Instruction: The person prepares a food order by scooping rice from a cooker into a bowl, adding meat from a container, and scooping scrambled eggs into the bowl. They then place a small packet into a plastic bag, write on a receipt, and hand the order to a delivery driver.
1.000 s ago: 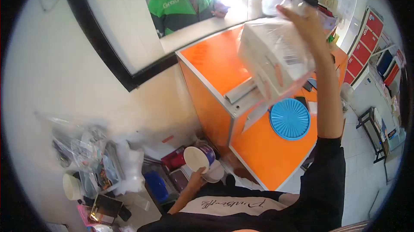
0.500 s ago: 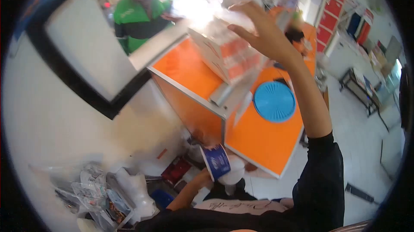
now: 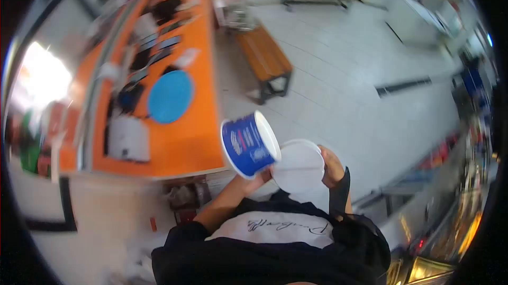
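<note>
My left hand [image 3: 256,182] is closed around the lower side of a blue paper bowl [image 3: 243,146] with white print. The bowl is tilted, its white rim facing right, and it hides part of my fingers. Beside it is a round white lid [image 3: 299,167], overlapping the bowl's edge in this view. My right hand [image 3: 332,166] grips this lid by its right edge, fingers curled at the rim. Both things are held in front of my white-printed shirt, above the floor.
An orange counter [image 3: 182,152] stands on the left, bearing a round blue lid [image 3: 171,96], a white box [image 3: 128,138] and several dark, flat items. Beyond it is a wooden bench [image 3: 264,52] on the tiled floor [image 3: 328,84]. Metal equipment [image 3: 402,205] lines the right.
My view has swung right, away from the person in green at the window. My right hand has come down from above the counter to the white lid. The bowl stays in my left hand.
</note>
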The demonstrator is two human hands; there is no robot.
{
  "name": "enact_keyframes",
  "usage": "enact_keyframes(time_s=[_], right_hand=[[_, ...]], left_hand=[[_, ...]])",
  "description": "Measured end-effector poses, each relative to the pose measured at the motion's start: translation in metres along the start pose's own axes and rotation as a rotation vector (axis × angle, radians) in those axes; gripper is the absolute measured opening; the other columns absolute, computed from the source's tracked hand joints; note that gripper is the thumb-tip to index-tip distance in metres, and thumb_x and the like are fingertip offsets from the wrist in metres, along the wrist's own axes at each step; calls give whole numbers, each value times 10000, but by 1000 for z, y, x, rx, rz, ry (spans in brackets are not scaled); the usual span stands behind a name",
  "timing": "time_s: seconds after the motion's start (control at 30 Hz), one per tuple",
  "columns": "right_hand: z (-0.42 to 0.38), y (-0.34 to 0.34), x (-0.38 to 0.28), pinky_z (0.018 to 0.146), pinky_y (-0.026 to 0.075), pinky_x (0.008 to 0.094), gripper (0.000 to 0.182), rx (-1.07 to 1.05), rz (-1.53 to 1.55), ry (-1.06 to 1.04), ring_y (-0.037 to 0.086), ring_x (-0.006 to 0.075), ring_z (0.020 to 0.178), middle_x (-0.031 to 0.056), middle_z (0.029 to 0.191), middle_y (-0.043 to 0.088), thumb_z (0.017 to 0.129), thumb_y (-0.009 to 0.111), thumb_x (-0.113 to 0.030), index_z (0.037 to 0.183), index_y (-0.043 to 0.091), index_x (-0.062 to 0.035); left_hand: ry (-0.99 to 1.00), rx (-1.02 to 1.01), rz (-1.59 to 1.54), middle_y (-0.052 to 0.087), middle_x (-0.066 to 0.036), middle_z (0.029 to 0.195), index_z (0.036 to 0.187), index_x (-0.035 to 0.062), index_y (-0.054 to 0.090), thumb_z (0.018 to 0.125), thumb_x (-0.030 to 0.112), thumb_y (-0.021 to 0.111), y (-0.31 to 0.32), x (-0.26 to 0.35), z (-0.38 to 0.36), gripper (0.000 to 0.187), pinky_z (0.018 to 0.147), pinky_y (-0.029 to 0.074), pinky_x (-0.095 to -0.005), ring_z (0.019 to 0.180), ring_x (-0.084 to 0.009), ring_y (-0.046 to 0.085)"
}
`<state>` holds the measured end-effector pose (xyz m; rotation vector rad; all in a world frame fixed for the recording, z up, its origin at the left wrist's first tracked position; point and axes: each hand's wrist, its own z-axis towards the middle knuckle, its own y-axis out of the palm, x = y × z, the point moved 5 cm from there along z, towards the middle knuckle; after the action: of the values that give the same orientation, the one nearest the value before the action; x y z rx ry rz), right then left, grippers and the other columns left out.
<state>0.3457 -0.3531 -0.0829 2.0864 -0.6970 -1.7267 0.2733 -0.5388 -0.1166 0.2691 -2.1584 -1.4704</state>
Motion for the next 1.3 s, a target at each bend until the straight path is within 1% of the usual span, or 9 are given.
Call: enact_keyframes(time_s=[0.1,0.17,0.37,0.5,0.57,0.87,0.97,1.13,1.3], right_hand=[[-56,-82,-48,808,424,287,380,149,43,-115,523,141,938,79,991,560,900,494,-332,1071,504,7],[-87,-120,-74,780,432,274,304,299,55,-210,530,127,886,59,941,561,921,462,-281,1040,510,-6],[-126,-278,-94,691,454,274,233,786,-164,-306,546,122,774,31,873,575,905,475,-275,1043,546,-101],[-184,-364,-83,705,470,359,311,611,-1472,650,596,229,859,110,895,614,767,612,-275,1070,582,-212],[-219,-367,-44,775,464,365,384,169,-1216,932,581,250,962,107,1037,614,738,644,-325,1086,591,-174],[-256,-335,-246,735,444,305,493,404,434,-808,568,175,743,144,816,600,842,594,-321,1202,479,-4],[-263,-359,-234,559,420,223,706,595,170,-992,545,112,586,109,689,577,814,641,-279,1367,270,-46],[-262,-427,-362,601,457,259,639,871,-615,345,603,217,663,134,786,639,817,626,-199,1351,312,-43],[-319,-531,-405,568,478,267,306,714,-633,-226,628,192,690,141,919,652,804,616,-158,1080,596,-27]], left_hand=[[-120,-261,101,565,-47,897,950,35,529,870,271,505,50,-55,83,250,821,452,-320,848,-179,556],[-118,-96,574,535,-101,1009,1071,10,487,898,294,459,67,-82,132,334,856,443,-352,949,-240,543],[-217,70,430,492,-136,1099,1169,-6,428,920,311,397,76,-99,241,404,901,406,-408,1109,-332,463],[-229,176,424,537,-87,980,909,37,512,906,307,419,69,-100,348,286,840,423,-357,1035,-259,510],[-272,196,423,548,-65,941,823,67,494,898,315,437,86,-102,397,266,805,423,-335,976,-221,520],[-564,-110,670,555,-58,883,880,51,501,851,244,506,271,-280,686,195,743,424,-298,863,-173,528],[-787,-316,782,564,-67,914,969,25,506,873,285,475,322,-369,727,279,741,443,-320,854,-192,536],[-1104,-401,949,563,-75,931,986,16,508,891,310,450,365,-502,782,314,753,460,-347,844,-203,547],[-1201,-278,720,564,-60,910,821,62,512,895,342,433,383,-572,871,300,740,460,-349,827,-190,550]])
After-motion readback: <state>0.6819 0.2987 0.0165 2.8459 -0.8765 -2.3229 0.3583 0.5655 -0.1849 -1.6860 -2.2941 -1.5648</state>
